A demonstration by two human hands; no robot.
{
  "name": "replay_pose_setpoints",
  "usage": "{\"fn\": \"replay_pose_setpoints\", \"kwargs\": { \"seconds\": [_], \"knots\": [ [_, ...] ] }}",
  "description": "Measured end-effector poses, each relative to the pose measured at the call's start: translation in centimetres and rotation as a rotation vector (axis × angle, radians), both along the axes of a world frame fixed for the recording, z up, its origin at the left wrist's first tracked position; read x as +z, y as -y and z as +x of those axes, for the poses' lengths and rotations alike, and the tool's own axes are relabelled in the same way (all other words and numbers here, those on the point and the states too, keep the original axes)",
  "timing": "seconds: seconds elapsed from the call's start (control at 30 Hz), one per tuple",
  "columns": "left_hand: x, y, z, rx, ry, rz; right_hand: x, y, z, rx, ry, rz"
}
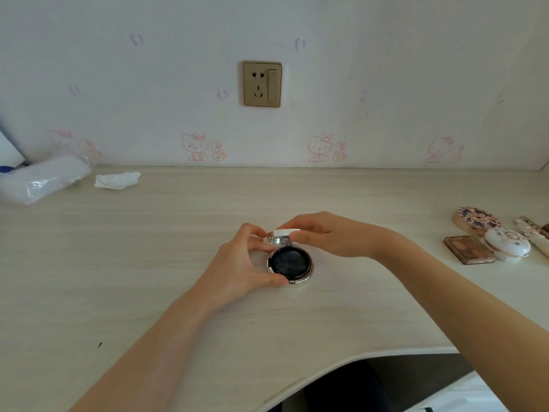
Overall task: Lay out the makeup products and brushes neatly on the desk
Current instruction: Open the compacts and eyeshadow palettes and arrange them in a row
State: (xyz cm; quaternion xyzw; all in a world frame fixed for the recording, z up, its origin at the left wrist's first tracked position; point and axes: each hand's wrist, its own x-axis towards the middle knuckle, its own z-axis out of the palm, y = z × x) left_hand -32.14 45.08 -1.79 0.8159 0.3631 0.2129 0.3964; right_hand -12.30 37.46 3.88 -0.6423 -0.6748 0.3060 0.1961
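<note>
Head view, round compact (289, 264) flat, hinge away, left hand (240, 263) gripping base, right hand (323, 234) pinching lid (283, 234).

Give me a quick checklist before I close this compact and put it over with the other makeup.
1. Base steadied: ok, the left hand grips the round compact on the desk.
2. Lid under control: ok, the right hand pinches the raised lid.
3. Fingers out of the hinge: cannot tell, the left fingers sit close by it.
4. Nothing lying on the dark insert: ok.
5. Room beside the other makeup: ok, bare desk lies left of the brown palette and white compact.
6. Latch intact: cannot tell.
</note>
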Motion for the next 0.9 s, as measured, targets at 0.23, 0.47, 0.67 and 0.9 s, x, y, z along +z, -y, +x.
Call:
{"fn": "replay_pose_setpoints", "kwargs": {
  "seconds": [0.23, 0.47, 0.67, 0.9],
  "knots": [
    [0.3, 0.2, -0.1, -0.008, -0.022, 0.009, -0.1, 0.4, -0.3, -0.045, -0.071, -0.004],
    [0.5, 1.0, -0.8, -0.06, -0.05, 0.015, -3.3, 3.7, -1.6, -0.357, -0.121, 0.202],
    [0.2, 3.4, -1.2, -0.03, -0.137, 0.284, -6.1, 6.1, -3.9, -0.371, 0.119, 0.267],
    [-1.0, 4.0, -0.9, -0.059, -0.178, 0.464, -6.9, 6.4, -5.5, -0.352, 0.351, 0.432]
  ]
}}
